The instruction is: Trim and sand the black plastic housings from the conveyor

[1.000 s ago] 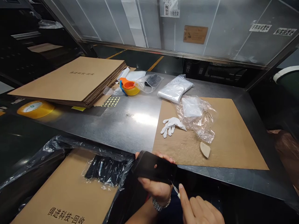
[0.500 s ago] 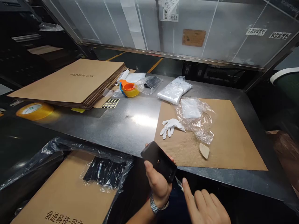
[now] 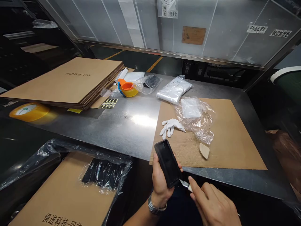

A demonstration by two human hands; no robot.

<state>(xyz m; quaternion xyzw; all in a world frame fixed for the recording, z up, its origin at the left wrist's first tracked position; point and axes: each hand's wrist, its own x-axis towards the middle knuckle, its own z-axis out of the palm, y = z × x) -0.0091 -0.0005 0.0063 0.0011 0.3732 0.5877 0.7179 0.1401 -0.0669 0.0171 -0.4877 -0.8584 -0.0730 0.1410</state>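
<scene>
While the left hand (image 3: 162,183) grips a black phone (image 3: 168,163) at six o'clock, just off the tabletop (image 3: 122,125) edge, the right hand (image 3: 213,205) pinches a small blade (image 3: 184,184) against its lower corner; prying likely needs gentle, steady pressure.

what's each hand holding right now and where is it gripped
The left hand grips a black phone around its lower end. The right hand pinches a small blade by its rear, tip at the phone's bottom corner.
</scene>
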